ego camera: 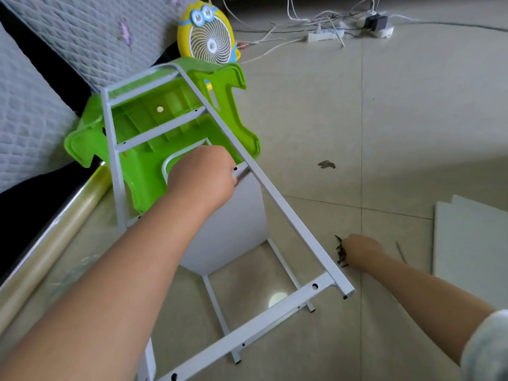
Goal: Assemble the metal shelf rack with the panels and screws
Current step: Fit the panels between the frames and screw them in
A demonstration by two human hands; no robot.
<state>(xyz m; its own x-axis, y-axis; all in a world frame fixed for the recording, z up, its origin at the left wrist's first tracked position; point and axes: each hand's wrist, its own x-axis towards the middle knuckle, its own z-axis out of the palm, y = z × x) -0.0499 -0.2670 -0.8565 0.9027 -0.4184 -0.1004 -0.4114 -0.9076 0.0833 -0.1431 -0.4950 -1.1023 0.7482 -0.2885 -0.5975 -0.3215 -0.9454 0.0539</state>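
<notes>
Gripping a tool (242, 176), the left hand (203, 174) meets the frame (275, 194); the right hand (360, 249) pinches screws (341, 253).

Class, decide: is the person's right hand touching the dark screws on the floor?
Touching. The head view shows the right hand pressed against the dark screws, with no gap between them.

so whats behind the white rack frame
A green plastic stool, tipped over, shows between the frame's rungs. The left hand covers its lower part.
</notes>
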